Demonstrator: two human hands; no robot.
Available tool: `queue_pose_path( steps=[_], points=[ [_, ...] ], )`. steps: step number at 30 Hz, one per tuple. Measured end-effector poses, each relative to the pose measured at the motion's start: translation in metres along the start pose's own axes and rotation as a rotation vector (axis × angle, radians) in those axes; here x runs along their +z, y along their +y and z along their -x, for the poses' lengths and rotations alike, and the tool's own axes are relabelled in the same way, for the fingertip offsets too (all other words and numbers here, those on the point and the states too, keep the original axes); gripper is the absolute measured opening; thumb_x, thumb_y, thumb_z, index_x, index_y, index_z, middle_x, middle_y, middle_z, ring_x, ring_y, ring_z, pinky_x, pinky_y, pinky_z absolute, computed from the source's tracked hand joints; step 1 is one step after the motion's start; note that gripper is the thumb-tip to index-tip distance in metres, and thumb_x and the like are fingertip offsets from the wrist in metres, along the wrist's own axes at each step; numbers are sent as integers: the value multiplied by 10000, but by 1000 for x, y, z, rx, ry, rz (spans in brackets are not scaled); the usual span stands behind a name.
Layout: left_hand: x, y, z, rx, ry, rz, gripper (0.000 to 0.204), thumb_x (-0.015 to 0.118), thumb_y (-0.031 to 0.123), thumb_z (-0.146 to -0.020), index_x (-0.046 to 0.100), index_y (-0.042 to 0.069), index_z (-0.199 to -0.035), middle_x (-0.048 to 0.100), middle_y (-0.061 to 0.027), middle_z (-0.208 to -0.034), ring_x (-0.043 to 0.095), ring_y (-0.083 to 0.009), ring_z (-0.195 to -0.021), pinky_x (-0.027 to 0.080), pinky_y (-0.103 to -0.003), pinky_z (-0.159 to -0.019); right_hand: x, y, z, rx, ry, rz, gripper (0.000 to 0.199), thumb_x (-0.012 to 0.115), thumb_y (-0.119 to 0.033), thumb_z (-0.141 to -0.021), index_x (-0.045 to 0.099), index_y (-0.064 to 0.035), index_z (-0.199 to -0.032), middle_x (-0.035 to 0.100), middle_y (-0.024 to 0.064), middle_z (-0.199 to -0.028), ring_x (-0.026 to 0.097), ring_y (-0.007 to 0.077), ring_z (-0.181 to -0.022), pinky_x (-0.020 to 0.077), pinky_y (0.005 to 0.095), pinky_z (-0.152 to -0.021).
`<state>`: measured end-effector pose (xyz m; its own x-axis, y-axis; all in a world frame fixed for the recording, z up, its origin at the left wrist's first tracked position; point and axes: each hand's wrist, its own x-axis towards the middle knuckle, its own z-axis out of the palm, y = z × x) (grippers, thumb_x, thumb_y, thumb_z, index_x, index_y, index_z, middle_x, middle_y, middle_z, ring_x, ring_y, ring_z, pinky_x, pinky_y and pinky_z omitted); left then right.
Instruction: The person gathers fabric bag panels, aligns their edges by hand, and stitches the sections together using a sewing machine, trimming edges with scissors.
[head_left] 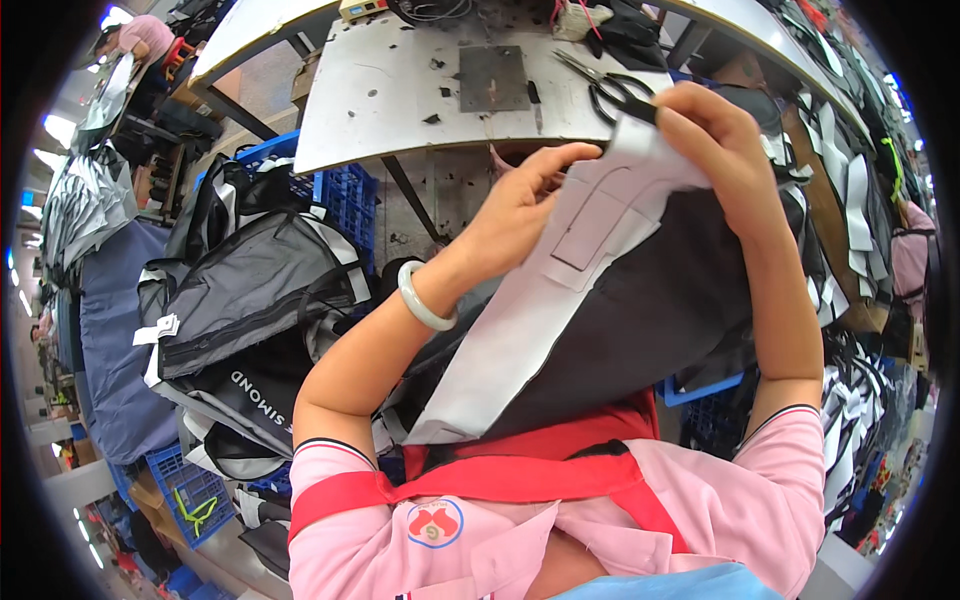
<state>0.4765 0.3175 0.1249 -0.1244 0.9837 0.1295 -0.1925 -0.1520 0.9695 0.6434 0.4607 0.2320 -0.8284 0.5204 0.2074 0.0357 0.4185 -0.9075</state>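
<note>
Panel diagonal, upper end rightward; both hands there

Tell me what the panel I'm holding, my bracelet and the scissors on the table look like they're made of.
Panel: seemingly woven synthetic fabric, matte black with a pale grey strip; it drapes and folds softly. Bracelet: smooth, glossy, pale green-white, perhaps jade or glass. Scissors: shiny metal blades, dark handles, possibly coated or plastic. Table: pale, scuffed, apparently painted board.
</note>
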Motion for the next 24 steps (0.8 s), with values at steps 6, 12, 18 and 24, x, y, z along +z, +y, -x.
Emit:
queue_pose_path(
  steps=[6, 12, 18, 24],
  points=[
    [77, -1, 49, 292, -243, -341, 491, 537, -24, -829, 491, 49, -1312, 493, -176, -1335, 436, -357, -1291, 382, -390, -1036, 25, -31, 132, -162, -246, 224, 215, 754, -142, -791, 667, -59, -969, 622, 63, -743, 618, 193, -618, 469, 312, -562],
    [100, -41, 100, 221, -588, -603, 462, 607, 9, -771, 583, 42, -1231, 543, -113, -1286, 517, -273, -1212, 426, -391, -965, -4, -19, 164, 214, -983, -55, 277, 682, -225, -889, 674, -43, -1098, 663, 87, -978, 649, 191, -843, 513, 327, -790],
    [103, -33, 107, 94, -721, -679, 543, 573, -51, -776, 547, 55, -1308, 524, -140, -1362, 465, -298, -1296, 388, -374, -1069, -83, 89, 54, 93, 18, 550, 261, 618, -264, -928, 668, -21, -1009, 648, 17, -857, 590, 93, -794, 471, 252, -716],
    [102, -36, 117, 69, -717, -608, 574, 523, -93, -775, 534, 69, -1326, 527, -128, -1368, 433, -294, -1329, 373, -377, -1096, -111, 204, 54, 921, -328, 37, 325, 657, -277, -916, 643, -15, -1108, 647, -9, -995, 577, 85, -911, 453, 219, -833]
  ],
)
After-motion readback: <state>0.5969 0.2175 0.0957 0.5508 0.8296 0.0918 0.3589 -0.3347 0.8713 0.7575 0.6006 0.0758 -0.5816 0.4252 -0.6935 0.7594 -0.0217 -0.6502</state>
